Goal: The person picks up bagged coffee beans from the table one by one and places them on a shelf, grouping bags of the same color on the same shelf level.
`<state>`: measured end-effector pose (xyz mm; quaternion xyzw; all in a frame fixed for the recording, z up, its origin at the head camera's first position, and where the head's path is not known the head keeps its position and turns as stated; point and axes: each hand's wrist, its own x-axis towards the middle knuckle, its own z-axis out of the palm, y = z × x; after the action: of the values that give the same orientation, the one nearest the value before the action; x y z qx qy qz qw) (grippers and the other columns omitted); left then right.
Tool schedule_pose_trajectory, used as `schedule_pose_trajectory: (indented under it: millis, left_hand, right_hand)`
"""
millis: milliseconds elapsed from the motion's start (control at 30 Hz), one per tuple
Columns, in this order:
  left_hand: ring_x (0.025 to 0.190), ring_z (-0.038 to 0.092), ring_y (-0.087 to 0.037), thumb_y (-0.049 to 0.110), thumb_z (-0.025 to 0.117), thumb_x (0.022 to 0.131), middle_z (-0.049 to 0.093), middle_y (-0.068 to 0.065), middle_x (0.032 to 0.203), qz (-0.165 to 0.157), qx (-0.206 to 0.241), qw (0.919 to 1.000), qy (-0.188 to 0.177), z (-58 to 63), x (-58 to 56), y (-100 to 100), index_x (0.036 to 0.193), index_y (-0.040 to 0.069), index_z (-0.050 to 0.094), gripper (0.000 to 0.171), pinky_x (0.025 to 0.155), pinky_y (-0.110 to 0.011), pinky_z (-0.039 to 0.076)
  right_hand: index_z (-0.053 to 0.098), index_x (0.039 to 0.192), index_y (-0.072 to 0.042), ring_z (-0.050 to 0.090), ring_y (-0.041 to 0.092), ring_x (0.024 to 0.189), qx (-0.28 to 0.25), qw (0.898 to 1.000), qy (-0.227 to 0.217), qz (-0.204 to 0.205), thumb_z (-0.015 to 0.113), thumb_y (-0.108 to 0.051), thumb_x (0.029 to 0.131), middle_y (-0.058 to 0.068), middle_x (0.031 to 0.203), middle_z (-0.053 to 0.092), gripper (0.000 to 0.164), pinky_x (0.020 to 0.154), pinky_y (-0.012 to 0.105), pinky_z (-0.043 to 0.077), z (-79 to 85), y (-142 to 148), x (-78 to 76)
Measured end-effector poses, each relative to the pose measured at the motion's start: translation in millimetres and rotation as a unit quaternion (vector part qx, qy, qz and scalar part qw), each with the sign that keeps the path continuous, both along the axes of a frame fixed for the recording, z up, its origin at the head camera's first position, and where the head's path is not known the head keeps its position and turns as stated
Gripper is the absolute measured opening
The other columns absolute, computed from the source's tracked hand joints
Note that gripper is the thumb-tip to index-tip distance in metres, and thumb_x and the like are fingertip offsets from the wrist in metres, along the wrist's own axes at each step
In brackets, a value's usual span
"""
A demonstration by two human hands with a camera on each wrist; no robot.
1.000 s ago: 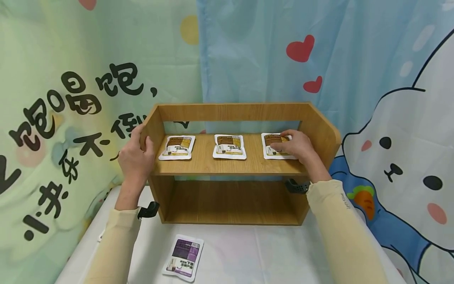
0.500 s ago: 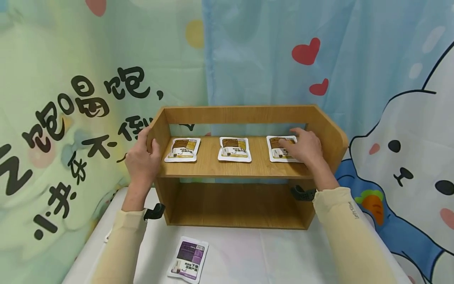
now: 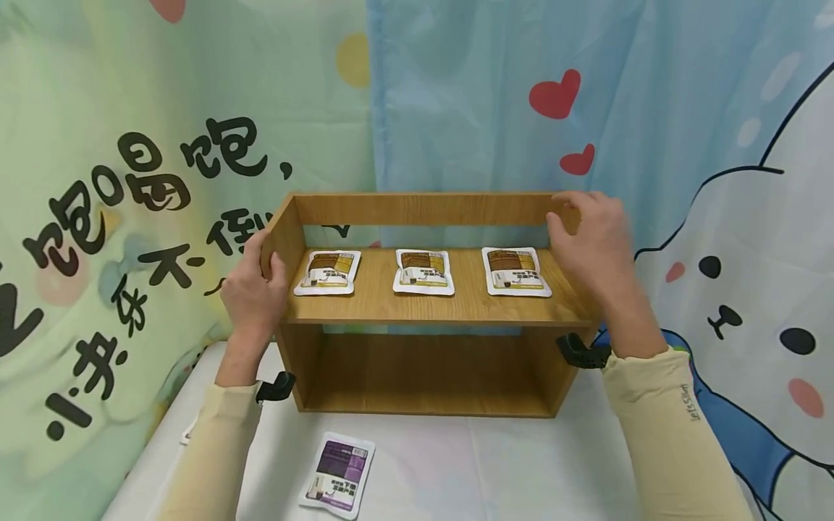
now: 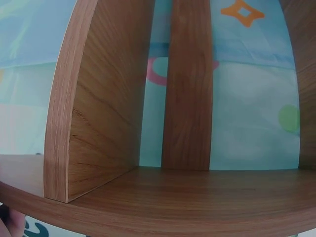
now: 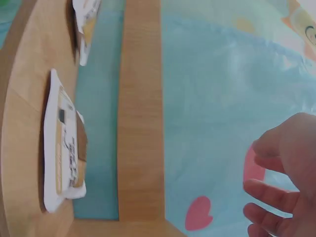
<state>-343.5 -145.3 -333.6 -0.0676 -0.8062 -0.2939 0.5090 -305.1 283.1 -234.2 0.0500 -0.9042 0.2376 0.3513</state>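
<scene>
In the head view, a two-level wooden shelf (image 3: pixel 417 311) stands on the white table. My left hand (image 3: pixel 253 289) grips its left side panel, thumb on the inner side; only a bit of that hand (image 4: pixel 14 223) shows in the left wrist view. My right hand (image 3: pixel 589 250) is at the upper right side panel, fingers spread in a loose curve, holding nothing. Three white-and-brown pouches lie spaced along the upper board: a left pouch (image 3: pixel 328 273), a middle pouch (image 3: pixel 423 272) and a right pouch (image 3: pixel 516 272). The right wrist view shows my right hand (image 5: pixel 281 182) apart from the wood.
A white-and-purple pouch (image 3: pixel 338 475) lies on the white table (image 3: pixel 430 463) in front of the shelf. Printed curtains (image 3: pixel 456 94) hang behind and at both sides. The back rail (image 3: pixel 423 208) crosses the shelf's top.
My right hand has let go of the right pouch and moved up and right to the right side panel. The left hand keeps its grip, and the pouches stay in place.
</scene>
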Motion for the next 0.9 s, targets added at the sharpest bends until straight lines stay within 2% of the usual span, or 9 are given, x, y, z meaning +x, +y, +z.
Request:
schedule_pose_trajectory:
  millis: [100, 267, 400, 500, 633, 733, 900]
  left_hand:
    - [0.07, 0.066, -0.038, 0.017, 0.054, 0.096, 0.069, -0.023, 0.097, 0.001, 0.002, 1.0, 0.002, -0.2, 0.1, -1, 0.129, 0.007, 0.057, 0.034, 0.052, -0.047, 0.048]
    - [0.065, 0.064, -0.037, 0.016, 0.055, 0.094, 0.07, -0.023, 0.093, 0.004, 0.004, 1.0, 0.007, -2.8, -0.6, -3, 0.127, 0.007, 0.058, 0.034, 0.049, -0.046, 0.045]
    - [0.065, 0.064, -0.037, 0.017, 0.055, 0.095, 0.069, -0.022, 0.093, -0.001, 0.001, 1.0, 0.003, -0.5, -1.8, -3, 0.129, 0.007, 0.057, 0.035, 0.049, -0.046, 0.045]
    - [0.065, 0.064, -0.037, 0.018, 0.054, 0.095, 0.069, -0.022, 0.095, 0.002, -0.012, 0.9999, -0.01, 1.4, 0.3, -3, 0.132, 0.01, 0.055, 0.038, 0.049, -0.045, 0.045]
    - [0.072, 0.065, -0.038, 0.02, 0.056, 0.093, 0.067, -0.021, 0.107, 0.019, -0.034, 0.9991, -0.014, 0.1, 8.3, -4, 0.139, 0.013, 0.05, 0.046, 0.051, -0.047, 0.048]
    - [0.084, 0.064, -0.04, 0.019, 0.059, 0.09, 0.06, -0.021, 0.12, 0.027, -0.039, 0.9989, 0.005, -2.8, 17.9, -4, 0.141, 0.012, 0.049, 0.052, 0.058, -0.051, 0.05]
    - [0.107, 0.055, -0.04, 0.016, 0.06, 0.089, 0.048, -0.023, 0.13, 0.017, -0.039, 0.9989, 0.017, -7.8, 36.2, -5, 0.139, 0.009, 0.049, 0.052, 0.078, -0.054, 0.048]
  right_hand:
    - [0.063, 0.125, -0.002, 0.045, 0.04, 0.119, -0.013, 0.999, 0.023, -0.019, 0.057, -0.019, 0.095, 0.023, 0.125, 0.056, 0.035, 0.095, 0.056, 0.035, 0.3, 8, 1.8]
    - [0.06, 0.13, -0.004, 0.042, 0.036, 0.126, -0.039, 0.996, 0.064, -0.046, 0.057, -0.022, 0.094, 0.02, 0.132, 0.052, 0.039, 0.101, 0.055, 0.031, -11.2, 25, -0.8]
    - [0.057, 0.134, -0.007, 0.042, 0.031, 0.129, -0.066, 0.992, 0.104, -0.037, 0.059, -0.024, 0.093, 0.016, 0.136, 0.051, 0.044, 0.105, 0.051, 0.03, -24.5, 38, -4.9]
    - [0.053, 0.137, -0.01, 0.041, 0.027, 0.13, -0.088, 0.989, 0.113, -0.033, 0.061, -0.026, 0.092, 0.014, 0.139, 0.05, 0.049, 0.106, 0.048, 0.03, -39.0, 44, -6.0]
    - [0.048, 0.142, -0.013, 0.046, 0.031, 0.125, -0.109, 0.989, 0.096, -0.042, 0.06, -0.028, 0.093, 0.012, 0.141, 0.049, 0.052, 0.102, 0.05, 0.036, -57.5, 46, -7.1]
    - [0.047, 0.144, -0.016, 0.05, 0.034, 0.119, -0.118, 0.987, 0.097, -0.043, 0.059, -0.028, 0.094, 0.013, 0.139, 0.05, 0.052, 0.098, 0.052, 0.04, -67.2, 46, -8.4]
    - [0.051, 0.14, -0.018, 0.055, 0.033, 0.112, -0.134, 0.981, 0.124, -0.058, 0.057, -0.027, 0.095, 0.009, 0.134, 0.057, 0.047, 0.09, 0.052, 0.045, -79.2, 47, -7.6]
